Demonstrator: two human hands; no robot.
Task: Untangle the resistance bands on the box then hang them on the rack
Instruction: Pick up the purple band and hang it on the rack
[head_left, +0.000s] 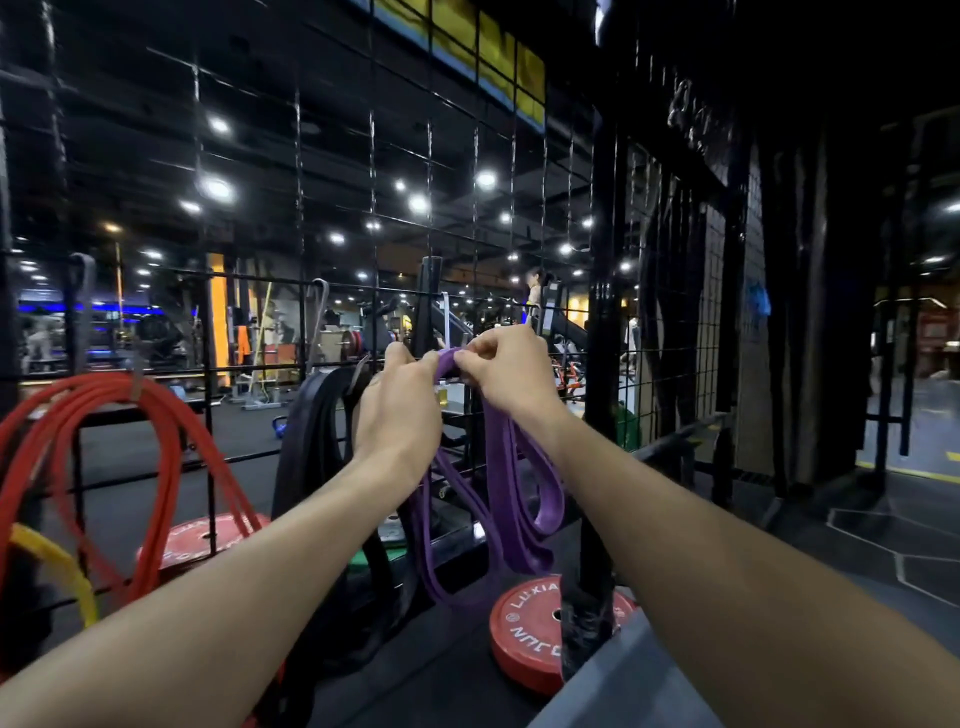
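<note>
Two bare forearms reach forward and up toward the black wire-grid rack. At the rack's left edge, looped red rubber bands hang from a hook, wide black bands beside them. The left hand and the right hand, knuckles nearly touching, both pinch the top fold of the purple rubber resistance band, whose loops dangle below against the rack.

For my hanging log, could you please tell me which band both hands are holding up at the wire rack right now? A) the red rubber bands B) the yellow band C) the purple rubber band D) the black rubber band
C: the left hand and right hand both pinch the top of the purple rubber resistance band, its loops hanging below.
</note>
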